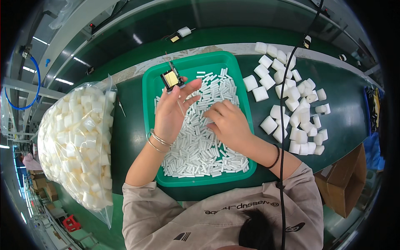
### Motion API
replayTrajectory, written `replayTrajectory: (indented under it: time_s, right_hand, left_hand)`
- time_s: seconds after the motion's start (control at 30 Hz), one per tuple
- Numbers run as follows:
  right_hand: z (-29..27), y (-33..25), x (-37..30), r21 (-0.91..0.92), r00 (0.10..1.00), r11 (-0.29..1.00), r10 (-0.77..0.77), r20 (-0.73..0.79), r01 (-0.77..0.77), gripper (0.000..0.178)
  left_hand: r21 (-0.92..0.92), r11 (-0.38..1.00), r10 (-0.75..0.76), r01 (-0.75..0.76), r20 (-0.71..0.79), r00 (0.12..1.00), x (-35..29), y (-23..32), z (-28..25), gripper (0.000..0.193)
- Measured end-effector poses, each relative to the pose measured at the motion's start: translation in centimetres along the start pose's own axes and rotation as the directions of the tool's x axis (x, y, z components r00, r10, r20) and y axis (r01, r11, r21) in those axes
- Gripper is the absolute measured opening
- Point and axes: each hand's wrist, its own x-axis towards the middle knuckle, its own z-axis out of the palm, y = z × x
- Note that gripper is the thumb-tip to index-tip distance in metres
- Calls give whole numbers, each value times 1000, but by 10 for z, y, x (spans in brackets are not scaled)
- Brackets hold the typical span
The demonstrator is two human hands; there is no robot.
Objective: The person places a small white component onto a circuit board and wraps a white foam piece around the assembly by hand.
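Note:
My left hand (pixel 171 110) is raised over the left part of a green tray (pixel 148 125), its thumb and fingers closed on a small black device with a yellow panel (pixel 171 78). Thin leads rise from the top of this device, and a pale thin strand (pixel 181 107) hangs below it by my palm. Many short white tubes (pixel 196 143) lie loose in the tray. Just above them, my right hand (pixel 227 123) has its fingertips bent together. Whatever those fingertips pinch, if anything, is too small to make out.
A clear bag of white foam-like cylinders (pixel 77 141) bulges at the left. More white cylinders (pixel 298 110) are scattered at the right, with a black cable (pixel 283 166) hanging in front. Beyond the tray, another device (pixel 180 34) lies on a green belt (pixel 221 27). A cardboard box (pixel 341 179) stands lower right.

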Motion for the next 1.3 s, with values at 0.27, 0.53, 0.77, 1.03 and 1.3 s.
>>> replayTrajectory:
  time_s: [0.27,0.53,0.77,1.03,1.3]
  right_hand:
    - [-11,-1,5,399,975,890,209,75,-221,14]
    - [-12,7,5,764,919,553,375,127,-331,16]
    - [-14,1,8,677,966,693,231,116,-247,13]
    - [-13,1,7,649,964,717,242,111,-255,12]
    - [-16,-2,8,617,972,755,217,87,-224,11]
  left_hand:
    - [89,994,-52,57,-62,997,-5,7,8,28]
    - [172,984,-42,43,-6,999,-11,4,8,28]
    - [-54,997,-55,57,40,998,-15,4,10,29]
    - [-35,997,-65,69,98,993,-15,2,10,33]
    - [95,994,-59,52,72,996,-18,2,17,33]
